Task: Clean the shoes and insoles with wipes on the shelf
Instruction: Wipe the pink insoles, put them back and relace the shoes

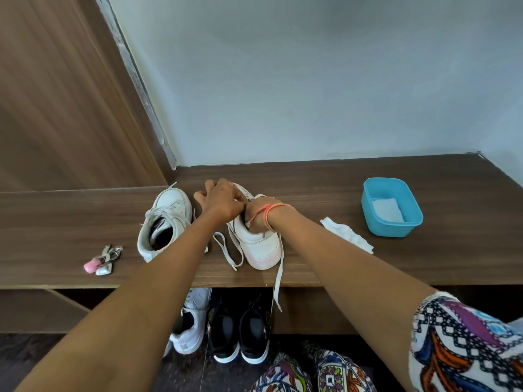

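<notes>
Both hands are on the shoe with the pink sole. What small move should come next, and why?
Probably lift the insole out with the right hand: it reaches inside the shoe, the left hand steadies the front, and a wipe lies ready alongside.

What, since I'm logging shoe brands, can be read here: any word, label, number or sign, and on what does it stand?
None: no text reads anywhere.
Pink-trimmed white shoe: no legible mark.
Other white shoe: none visible.
Blue tub: plain.
Keys: too small.
Shoes below: marks too blurred.
</notes>
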